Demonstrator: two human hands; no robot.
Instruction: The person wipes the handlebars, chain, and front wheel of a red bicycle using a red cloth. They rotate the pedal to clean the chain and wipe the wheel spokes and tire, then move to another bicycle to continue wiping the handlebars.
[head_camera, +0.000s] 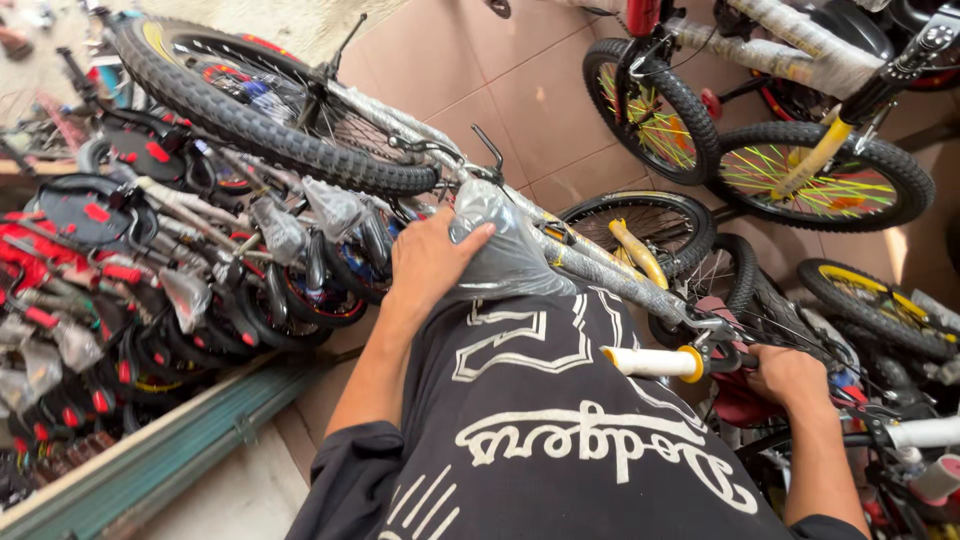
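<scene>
The left hand (428, 262) sits just left of the frame's centre, palm down and fingers closed over a saddle wrapped in clear plastic (505, 245). That saddle belongs to a bicycle (560, 250) whose plastic-wrapped frame tube runs from the upper left toward the lower right across the middle of the picture, pressed against the person's dark printed shirt (560, 440), which fills the lower centre. The bicycle's knobby black wheel (270, 110) rises in the upper left, above the left hand. The right hand (790, 378) is at the lower right, fingers curled around something near the handlebar, though what exactly it grips is hidden behind the hand and the clutter there. Just to its left, a white handlebar grip with a yellow ring (650, 361) points toward the shirt, near the hand but not clearly in it. Along the left edge, a dense stack of bicycle parts with red reflectors and bagged pieces (110, 270) is piled beside a green rail (160, 450). In the upper right stand other small bicycles with yellow and green spokes (820, 175) on a reddish tiled floor (500, 90).
</scene>
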